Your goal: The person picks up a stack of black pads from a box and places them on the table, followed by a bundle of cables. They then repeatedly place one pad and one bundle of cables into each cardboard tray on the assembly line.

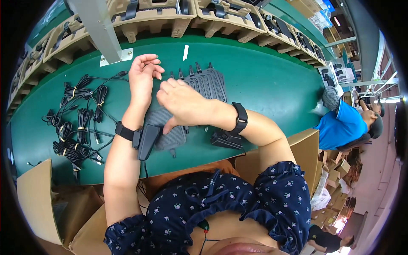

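My left hand [143, 76] is raised over the green table [272, 97]. Its fingers curl loosely, apart, with nothing visible in them. To its right, my right hand [182, 102] hovers over or rests on dark grey ribbed plastic pieces, back up and thumb spread; contact is unclear. One ribbed piece [207, 83] has several short black prongs along its far edge. Another ribbed piece [173, 141] lies nearer to me, partly hidden by my right hand. Black straps circle both wrists; a black box [148, 142] sits by the left one and another [226, 139] by the right.
Bundled black cables [80, 123] lie at the left. Cardboard-coloured moulded trays [153, 21] with black parts line the far edge. A metal post [100, 32] stands at the back left. A white strip [185, 52] lies beyond my hands. Open cartons [36, 199] flank me; a person in blue [344, 125] sits right.
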Motion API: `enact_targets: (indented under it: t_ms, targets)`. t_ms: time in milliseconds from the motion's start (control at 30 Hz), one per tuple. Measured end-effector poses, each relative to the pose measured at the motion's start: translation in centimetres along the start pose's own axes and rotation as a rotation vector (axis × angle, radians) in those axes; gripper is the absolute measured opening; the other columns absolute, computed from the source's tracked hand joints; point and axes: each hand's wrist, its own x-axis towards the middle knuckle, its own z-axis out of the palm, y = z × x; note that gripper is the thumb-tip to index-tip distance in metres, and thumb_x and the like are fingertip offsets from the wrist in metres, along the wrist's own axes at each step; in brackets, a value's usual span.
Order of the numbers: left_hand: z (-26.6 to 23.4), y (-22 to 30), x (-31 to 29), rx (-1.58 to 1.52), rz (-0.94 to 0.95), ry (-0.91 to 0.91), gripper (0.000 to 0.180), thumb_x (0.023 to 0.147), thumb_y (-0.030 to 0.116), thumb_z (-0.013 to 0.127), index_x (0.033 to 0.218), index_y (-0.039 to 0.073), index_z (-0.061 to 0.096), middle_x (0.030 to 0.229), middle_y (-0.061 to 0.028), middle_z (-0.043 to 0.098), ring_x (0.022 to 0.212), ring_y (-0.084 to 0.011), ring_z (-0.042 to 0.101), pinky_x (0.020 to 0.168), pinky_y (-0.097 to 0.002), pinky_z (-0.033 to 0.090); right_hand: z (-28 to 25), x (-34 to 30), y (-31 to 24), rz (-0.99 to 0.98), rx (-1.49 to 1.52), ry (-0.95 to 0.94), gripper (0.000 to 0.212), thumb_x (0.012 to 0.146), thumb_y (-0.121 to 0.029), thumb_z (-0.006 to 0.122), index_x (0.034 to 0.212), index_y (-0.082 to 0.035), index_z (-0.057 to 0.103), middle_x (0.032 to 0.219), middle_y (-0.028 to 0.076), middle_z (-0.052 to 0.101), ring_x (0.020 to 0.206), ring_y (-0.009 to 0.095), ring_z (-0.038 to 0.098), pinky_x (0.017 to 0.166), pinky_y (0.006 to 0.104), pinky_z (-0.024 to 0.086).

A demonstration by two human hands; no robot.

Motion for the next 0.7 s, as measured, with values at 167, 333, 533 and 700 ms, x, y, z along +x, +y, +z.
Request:
enact_targets:
  t_ms: [167, 333, 533, 700]
  targets:
    - [-0.5, -0.2, 0.3, -0.007, 0.008, -0.021, 0.016, 0.082, -0.006, 0.042, 0.095, -0.003, 0.051, 0.086, -0.0102, 0.056, 0.062, -0.0115, 0.055, 0.052, -0.0215, 0.044, 0.2, 0.8, -0.1, -0.033, 0.214, -0.062, 0.056, 0.052, -0.039, 0.079, 0.083, -0.001, 0.052, 0.088, 0.013, 0.053, 0.088, 0.027, 0.049, 0.075, 0.0351, 0.037]
    - [-0.6, -0.2, 0.5, -0.023, -0.020, -0.003, 0.017, 0.083, -0.005, 0.041, 0.097, -0.003, 0.050, 0.087, -0.0102, 0.056, 0.065, -0.0120, 0.055, 0.055, -0.0224, 0.044, -1.5, 0.5, 2.5, -0.102, 0.504, -0.093, 0.018, 0.078, -0.022, 0.062, 0.084, -0.006, 0.057, 0.083, 0.008, 0.060, 0.086, 0.026, 0.056, 0.074, 0.0370, 0.044]
    - [-0.4, 0.6, -0.1, 0.042, -0.022, -0.011, 0.015, 0.085, -0.003, 0.040, 0.096, -0.003, 0.050, 0.086, -0.0087, 0.056, 0.064, -0.0115, 0.054, 0.055, -0.0222, 0.044, -9.9, -0.5, 11.3, 0.210, 0.240, 0.915, 0.015, 0.088, -0.015, 0.052, 0.090, -0.004, 0.061, 0.085, 0.003, 0.059, 0.077, 0.010, 0.052, 0.070, 0.0234, 0.042]
    - [0.1, 0.2, 0.0, 0.043, -0.015, -0.042, 0.015, 0.087, -0.003, 0.039, 0.096, -0.001, 0.051, 0.087, -0.0081, 0.056, 0.064, -0.0109, 0.054, 0.054, -0.0214, 0.043, -16.3, -2.8, 22.5, 0.342, -0.016, 1.271, 0.008, 0.086, -0.007, 0.051, 0.085, -0.002, 0.056, 0.073, 0.007, 0.056, 0.073, 0.015, 0.053, 0.070, 0.0261, 0.042]
